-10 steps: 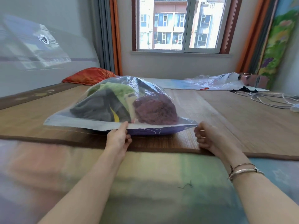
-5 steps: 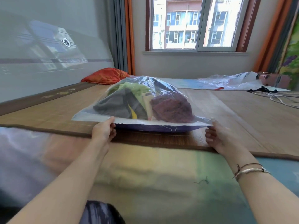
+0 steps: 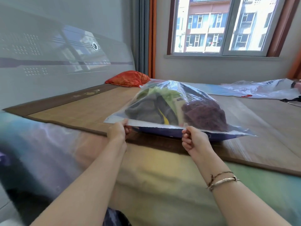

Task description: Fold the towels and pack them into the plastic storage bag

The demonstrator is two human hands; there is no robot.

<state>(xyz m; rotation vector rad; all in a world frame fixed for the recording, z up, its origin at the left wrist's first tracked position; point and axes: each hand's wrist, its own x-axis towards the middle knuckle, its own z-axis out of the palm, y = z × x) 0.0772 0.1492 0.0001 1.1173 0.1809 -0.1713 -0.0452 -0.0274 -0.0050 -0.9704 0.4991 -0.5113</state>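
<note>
bright window (image 3: 221,25); orange curtain (image 3: 152,36)

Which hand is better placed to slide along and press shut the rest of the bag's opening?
Probably the right hand. It pinches the bag's edge near the middle, with a long unheld stretch beyond it. The left hand already grips near the left corner.

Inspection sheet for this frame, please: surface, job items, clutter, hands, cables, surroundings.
Surface: woven mat on a bed, its bare sheet nearer the camera.
Job's things: clear bag on the mat, bulging with towels, among them a maroon towel, grey and green; its near edge is lifted.
Clutter: orange pillow at the headboard; loose plastic sheet far right.
Hands: left hand and right hand each pinch the bag's near edge.
Cables: a pale loop at the right edge, likely a cable.
Surroundings: window facing buildings, curtains, grey headboard.
</note>
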